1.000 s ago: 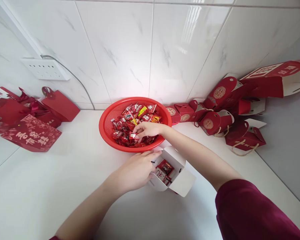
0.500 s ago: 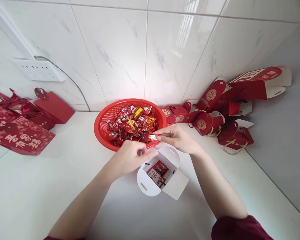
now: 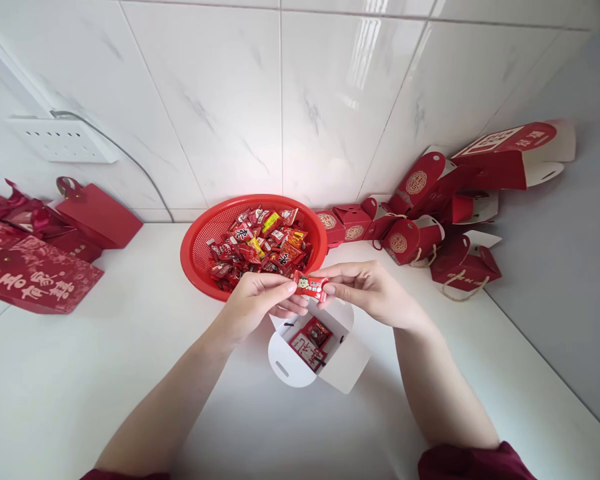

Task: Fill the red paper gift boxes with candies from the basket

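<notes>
A red wrapped candy [image 3: 310, 287] with a small cartoon figure is stretched level between my two hands. My left hand [image 3: 263, 297] pinches its left end, and my right hand [image 3: 367, 290] pinches the right end. Just below them stands an opened gift box [image 3: 293, 367], white inside, its flaps spread outward. Inside it lie red packets [image 3: 316, 332], one printed with large characters. Behind my hands sits a red plastic basket [image 3: 193, 247] heaped with wrapped candies [image 3: 260, 240]; my left hand overlaps its front rim.
Red gift boxes [image 3: 413, 240], some with rope handles, crowd the right back against the wall. More red boxes and bags [image 3: 45, 273] stand at the left. A socket panel [image 3: 63, 140] with a grey cable is on the tiled wall [image 3: 230, 100].
My left hand has come up to the candy and taken hold of its left end. The candy, held only by my right hand before, is now level and faces me.
</notes>
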### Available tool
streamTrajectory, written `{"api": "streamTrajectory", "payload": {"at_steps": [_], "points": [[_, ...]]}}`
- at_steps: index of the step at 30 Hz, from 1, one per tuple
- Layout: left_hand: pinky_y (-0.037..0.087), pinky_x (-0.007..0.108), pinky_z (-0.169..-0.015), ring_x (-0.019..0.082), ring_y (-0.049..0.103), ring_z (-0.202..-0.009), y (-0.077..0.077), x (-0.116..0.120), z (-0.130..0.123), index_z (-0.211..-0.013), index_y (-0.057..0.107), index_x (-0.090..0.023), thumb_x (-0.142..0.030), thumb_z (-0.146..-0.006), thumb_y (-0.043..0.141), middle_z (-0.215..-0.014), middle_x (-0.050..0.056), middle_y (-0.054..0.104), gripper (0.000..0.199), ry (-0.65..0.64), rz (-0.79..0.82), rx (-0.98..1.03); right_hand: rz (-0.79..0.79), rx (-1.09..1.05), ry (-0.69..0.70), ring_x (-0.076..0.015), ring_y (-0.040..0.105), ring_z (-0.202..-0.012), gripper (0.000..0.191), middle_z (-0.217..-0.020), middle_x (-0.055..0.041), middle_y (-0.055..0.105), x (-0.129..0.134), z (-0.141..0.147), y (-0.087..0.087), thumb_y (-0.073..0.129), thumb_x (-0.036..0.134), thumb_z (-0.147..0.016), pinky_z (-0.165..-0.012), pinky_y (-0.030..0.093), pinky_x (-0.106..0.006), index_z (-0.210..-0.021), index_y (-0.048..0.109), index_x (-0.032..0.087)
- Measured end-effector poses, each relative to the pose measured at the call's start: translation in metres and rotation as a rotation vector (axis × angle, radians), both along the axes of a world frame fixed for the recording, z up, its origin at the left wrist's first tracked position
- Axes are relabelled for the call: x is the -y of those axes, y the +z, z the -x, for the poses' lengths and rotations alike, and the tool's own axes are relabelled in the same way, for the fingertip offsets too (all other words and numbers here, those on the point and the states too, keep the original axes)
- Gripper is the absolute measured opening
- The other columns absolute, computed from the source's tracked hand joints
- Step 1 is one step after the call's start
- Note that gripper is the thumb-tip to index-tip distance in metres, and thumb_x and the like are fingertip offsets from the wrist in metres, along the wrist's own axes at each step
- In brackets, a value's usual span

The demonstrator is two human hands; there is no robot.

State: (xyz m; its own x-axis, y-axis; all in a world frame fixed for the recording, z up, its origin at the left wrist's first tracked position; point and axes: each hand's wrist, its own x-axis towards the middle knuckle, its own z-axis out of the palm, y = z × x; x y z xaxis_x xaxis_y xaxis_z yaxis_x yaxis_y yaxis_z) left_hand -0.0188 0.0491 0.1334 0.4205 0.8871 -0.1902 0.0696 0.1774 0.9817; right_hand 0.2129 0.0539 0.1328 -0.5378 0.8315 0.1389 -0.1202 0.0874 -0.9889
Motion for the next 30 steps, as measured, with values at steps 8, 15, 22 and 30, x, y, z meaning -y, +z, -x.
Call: {"api": "streamTrajectory", "payload": {"at_steps": [8,15,22,30], "points": [[0.055,0.020,-0.059,0.016,0.072,-0.067,-0.006,-0.002,-0.007,-0.085,0.068,-0.014,-0.041,-0.089,0.064,-0.079,0.006,0.074,0.028,-0.019,0.054,0.067,-0.110,0.050,-0.009,-0.0156,0.069,-0.083,0.025,-0.095,-0.0052,0.072,0.004,-0.002,0.005,0.067,0.026,-0.089,-0.081,0.059,-0.034,-0.113,0.070,0.021],[0.046,0.016,-0.037,0.012,0.062,-0.042,-0.010,0.002,-0.015,-0.074,0.060,-0.013,-0.040,-0.085,0.064,-0.060,0.004,0.067,0.030,-0.211,0.352,0.253,-0.430,0.186,-0.055,-0.0213,0.062,-0.112,0.034,-0.121,-0.0058,0.067,0.003,0.009,-0.002,0.073,0.027,-0.084,-0.099,0.051,-0.042,-0.118,0.068,0.028],[0.045,0.018,-0.037,0.014,0.063,-0.044,-0.002,0.007,-0.013,-0.087,0.059,-0.016,-0.048,-0.085,0.062,-0.065,0.004,0.068,0.032,-0.352,0.265,0.009,-0.382,0.201,-0.021,-0.0167,0.067,-0.089,0.020,-0.100,-0.0033,0.073,0.015,0.007,0.007,0.071,0.026,-0.086,-0.082,0.054,-0.032,-0.105,0.069,0.023],[0.045,0.024,-0.052,0.017,0.065,-0.057,0.024,0.012,0.034,-0.066,0.061,-0.018,-0.043,-0.090,0.049,-0.063,0.003,0.064,0.036,-0.256,-0.149,-0.689,-0.551,0.810,0.041,-0.0186,0.066,-0.092,0.024,-0.105,-0.0021,0.072,0.015,0.006,-0.008,0.057,0.013,-0.089,-0.082,0.050,-0.031,-0.104,0.070,0.026]]}}
